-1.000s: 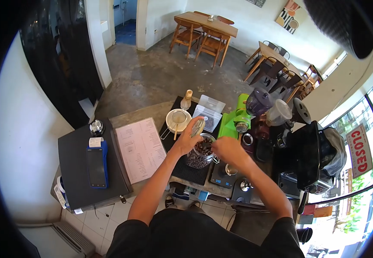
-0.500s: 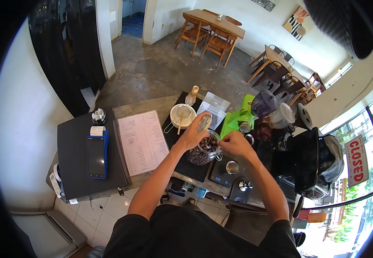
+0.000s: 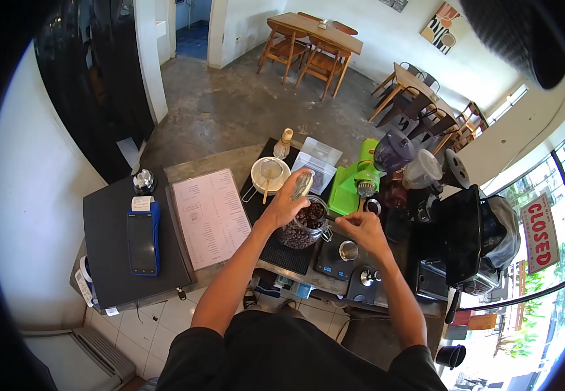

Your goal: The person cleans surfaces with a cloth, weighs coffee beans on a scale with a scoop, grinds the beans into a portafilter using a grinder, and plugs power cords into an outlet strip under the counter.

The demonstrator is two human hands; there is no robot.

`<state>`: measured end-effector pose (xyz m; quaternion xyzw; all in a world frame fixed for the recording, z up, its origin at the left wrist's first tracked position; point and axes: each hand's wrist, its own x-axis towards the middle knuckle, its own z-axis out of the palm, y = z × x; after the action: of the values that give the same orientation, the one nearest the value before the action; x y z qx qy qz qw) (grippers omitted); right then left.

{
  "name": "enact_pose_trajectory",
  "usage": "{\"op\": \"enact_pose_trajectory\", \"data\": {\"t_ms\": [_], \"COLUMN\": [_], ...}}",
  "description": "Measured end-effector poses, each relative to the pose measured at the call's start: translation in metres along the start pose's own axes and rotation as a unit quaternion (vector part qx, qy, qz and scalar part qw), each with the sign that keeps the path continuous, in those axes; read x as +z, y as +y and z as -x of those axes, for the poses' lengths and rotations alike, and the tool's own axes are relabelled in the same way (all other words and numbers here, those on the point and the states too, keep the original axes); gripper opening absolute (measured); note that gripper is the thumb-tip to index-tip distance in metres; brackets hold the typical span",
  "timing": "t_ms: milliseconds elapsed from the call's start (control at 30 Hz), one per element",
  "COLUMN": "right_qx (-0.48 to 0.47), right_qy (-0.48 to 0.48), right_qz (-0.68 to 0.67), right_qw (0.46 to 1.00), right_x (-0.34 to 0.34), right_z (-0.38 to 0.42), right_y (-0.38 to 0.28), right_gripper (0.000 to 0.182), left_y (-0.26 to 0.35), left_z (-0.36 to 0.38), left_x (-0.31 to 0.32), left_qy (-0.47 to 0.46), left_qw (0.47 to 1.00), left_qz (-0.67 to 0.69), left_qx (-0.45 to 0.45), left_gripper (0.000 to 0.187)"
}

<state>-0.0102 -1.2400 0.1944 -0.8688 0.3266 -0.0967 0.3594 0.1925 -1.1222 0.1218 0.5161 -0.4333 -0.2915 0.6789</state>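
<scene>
A glass clip-top jar (image 3: pixel 297 237) of dark coffee beans stands on a black ribbed mat, its mouth uncovered. My left hand (image 3: pixel 287 205) is closed on the jar's lid (image 3: pixel 302 186), tipped up at the mouth's far left side. Just right of the jar's rim, my right hand (image 3: pixel 366 231) has its fingers pinched together. A thin dark piece shows between those fingertips and the rim, too small to name. Below my right hand are a small metal cup (image 3: pixel 348 250) and a black digital scale (image 3: pixel 332 266) with a lit display.
Left of the jar are a bowl with a strainer (image 3: pixel 270 173), a bamboo whisk (image 3: pixel 283 143) and a menu sheet (image 3: pixel 211 218). A card terminal (image 3: pixel 143 241) lies farther left. Behind stand a clear box (image 3: pixel 316 163) and a green grinder (image 3: pixel 354 182); a black machine (image 3: pixel 468 241) is at right.
My right hand has moved from the jar's mouth toward the right and slightly down, uncovering more of the beans. My left hand stays on the raised lid. The whole view has shifted slightly.
</scene>
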Motion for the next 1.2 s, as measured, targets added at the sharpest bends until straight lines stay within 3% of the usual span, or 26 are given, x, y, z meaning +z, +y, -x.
{"op": "enact_pose_trajectory", "data": {"t_ms": [233,400,567,733,967,1200], "right_qx": [0.109,0.154,0.165,0.122,-0.008,-0.006], "right_qy": [0.059,0.166,0.269,0.346,0.388,0.39], "right_qz": [-0.249,-0.316,-0.174,-0.013,0.082,0.088], "right_qw": [0.961,0.921,0.933,0.93,0.918,0.917], "right_x": [0.008,-0.001,0.012,0.032,0.043,0.047], "right_z": [0.037,0.084,0.116,0.128,0.125,0.125], "right_y": [0.006,0.019,0.074,0.097,0.107,0.102], "right_gripper": [0.028,0.025,0.024,0.021,0.018,0.017], "left_y": [-0.008,-0.012,-0.003,-0.011,-0.007,-0.01], "left_z": [-0.004,-0.004,-0.003,-0.005,-0.003,-0.003], "left_x": [-0.001,0.0,0.001,0.004,0.001,0.0], "left_qy": [-0.005,0.0,-0.015,0.01,0.0,0.002], "left_qw": [1.0,1.0,0.998,0.999,0.999,0.999], "left_qz": [-0.014,-0.023,0.033,0.007,0.028,0.029], "left_qx": [0.004,-0.001,-0.054,-0.032,-0.043,-0.039], "left_gripper": [0.069,0.075,0.073,0.08,0.074,0.075]}}
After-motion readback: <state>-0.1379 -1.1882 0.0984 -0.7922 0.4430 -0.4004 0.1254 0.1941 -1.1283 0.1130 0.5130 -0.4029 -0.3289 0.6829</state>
